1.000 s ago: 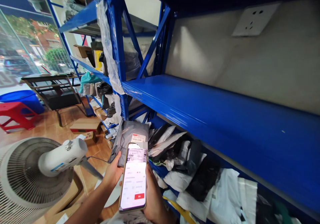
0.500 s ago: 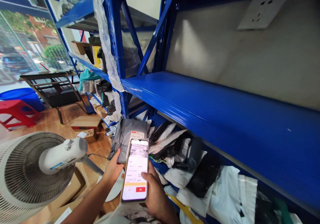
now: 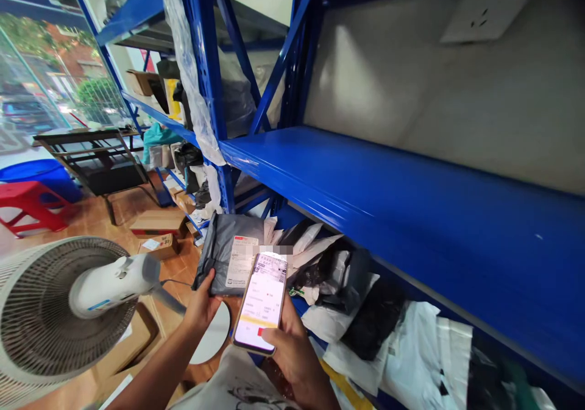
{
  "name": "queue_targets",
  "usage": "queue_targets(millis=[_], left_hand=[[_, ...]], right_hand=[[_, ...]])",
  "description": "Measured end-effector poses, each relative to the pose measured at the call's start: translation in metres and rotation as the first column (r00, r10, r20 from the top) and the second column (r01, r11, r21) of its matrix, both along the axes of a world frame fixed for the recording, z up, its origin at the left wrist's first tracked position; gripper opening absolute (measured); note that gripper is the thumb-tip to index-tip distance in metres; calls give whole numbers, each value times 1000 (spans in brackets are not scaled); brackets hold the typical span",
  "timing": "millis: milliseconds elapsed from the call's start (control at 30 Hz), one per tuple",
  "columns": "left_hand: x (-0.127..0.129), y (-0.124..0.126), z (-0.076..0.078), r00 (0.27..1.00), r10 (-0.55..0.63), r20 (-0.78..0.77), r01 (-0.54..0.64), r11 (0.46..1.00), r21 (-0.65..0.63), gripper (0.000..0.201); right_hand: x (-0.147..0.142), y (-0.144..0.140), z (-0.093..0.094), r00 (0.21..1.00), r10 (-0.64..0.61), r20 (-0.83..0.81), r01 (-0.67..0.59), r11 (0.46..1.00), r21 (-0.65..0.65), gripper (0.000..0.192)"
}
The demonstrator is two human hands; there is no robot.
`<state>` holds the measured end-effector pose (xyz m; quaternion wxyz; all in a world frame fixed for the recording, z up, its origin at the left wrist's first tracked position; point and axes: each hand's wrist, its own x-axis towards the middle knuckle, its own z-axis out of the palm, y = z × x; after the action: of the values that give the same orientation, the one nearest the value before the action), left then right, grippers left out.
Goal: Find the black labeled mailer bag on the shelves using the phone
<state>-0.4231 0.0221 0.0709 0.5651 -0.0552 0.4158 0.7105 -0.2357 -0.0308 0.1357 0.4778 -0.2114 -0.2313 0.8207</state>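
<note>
My left hand (image 3: 205,301) grips the lower left edge of a dark grey plastic mailer bag (image 3: 219,251), its thumb on top and the other fingers hidden beneath. A white shipping label (image 3: 241,264) with a red strip is stuck on the bag. In my right hand (image 3: 295,343) is a smartphone (image 3: 259,306), screen facing up. My right thumb lies over a red button low on the lit screen. The phone's top end overlaps the label's right side in this view.
Mailer bags (image 3: 406,343) crowd the lower shelf on the right, under a blue metal shelf (image 3: 365,184). A pedestal fan (image 3: 105,300) stands close on my left. Cardboard boxes (image 3: 158,222) lie on the floor, with a red stool (image 3: 34,206) further back.
The phone has shifted right and tilted, uncovering more of the label. My right thumb has slid down the screen to the red button. The bag has moved slightly left.
</note>
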Motion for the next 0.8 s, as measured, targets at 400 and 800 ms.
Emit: queue_targets(millis=[400,800], left_hand=[[-5,6,13,996,74,-44,-70,994,87,44],[-9,19,13,998,45,-35,-43,997,71,42]], right_hand=[[56,9,-28,975,-169,144,171,985,1,107],[69,10,-29,954,-221,203,235,971,-45,103]])
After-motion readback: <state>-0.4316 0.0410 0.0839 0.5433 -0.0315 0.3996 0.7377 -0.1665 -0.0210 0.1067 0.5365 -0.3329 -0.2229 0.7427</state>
